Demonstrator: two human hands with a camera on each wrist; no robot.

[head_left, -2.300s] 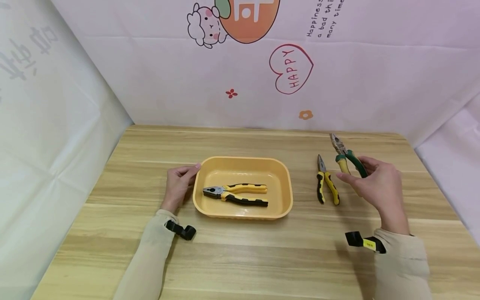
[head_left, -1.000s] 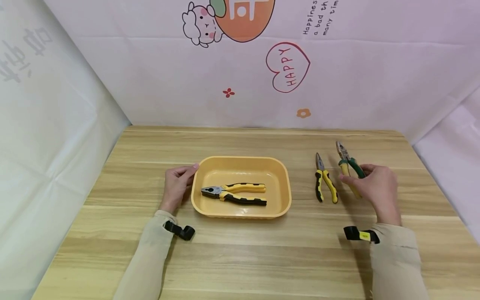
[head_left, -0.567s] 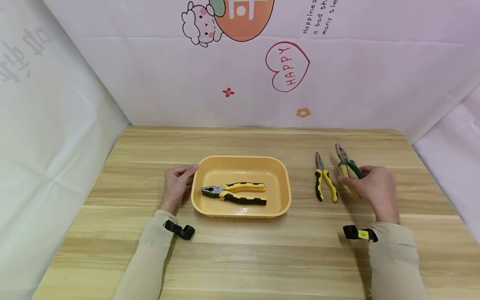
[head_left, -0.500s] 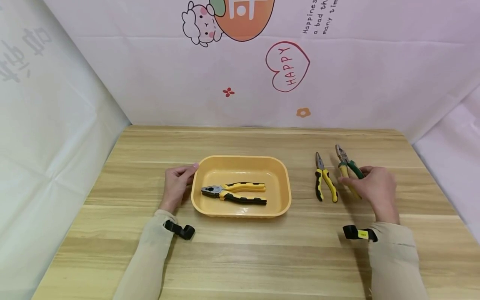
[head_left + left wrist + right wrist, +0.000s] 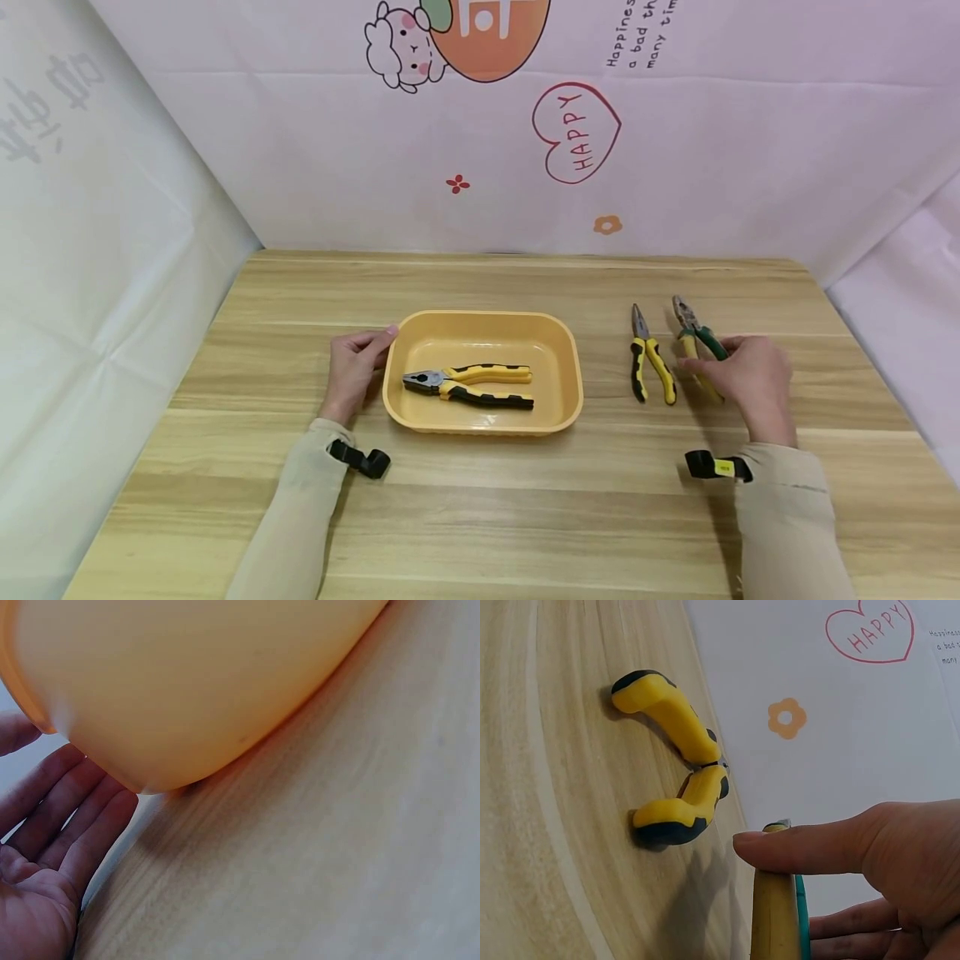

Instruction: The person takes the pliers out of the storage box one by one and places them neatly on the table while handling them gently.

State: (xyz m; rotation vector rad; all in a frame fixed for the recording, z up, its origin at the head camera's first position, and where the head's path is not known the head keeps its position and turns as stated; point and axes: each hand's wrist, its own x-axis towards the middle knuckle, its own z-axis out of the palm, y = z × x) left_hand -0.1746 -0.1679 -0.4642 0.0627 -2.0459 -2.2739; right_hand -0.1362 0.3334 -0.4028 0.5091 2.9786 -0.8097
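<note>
My left hand (image 5: 349, 375) is at the left end of a yellow plastic tray (image 5: 480, 315). Its thumb is by the rim, and the nearly straight fingers (image 5: 64, 802) lie against the outer wall. Inside the tray lie combination pliers (image 5: 446, 389) with yellow and black handles. At the right, my right hand (image 5: 756, 379) pinches worn pliers (image 5: 686, 320) by their handles, one green and one cream; the jaws point away from me. I cannot tell whether they touch the table. Just left of them, needle-nose pliers (image 5: 639, 332) with yellow and black handles lie with handles spread.
The wooden table (image 5: 510, 517) reaches back to a white printed cloth (image 5: 360, 192). More white cloth hangs on the left and right sides. Black straps with small cameras are on both wrists, over light sleeves (image 5: 300, 508).
My right hand has lowered the green-and-cream pliers a little toward the table, and their jaws have moved slightly nearer to me. The left hand, the tray and the other pliers stay put.
</note>
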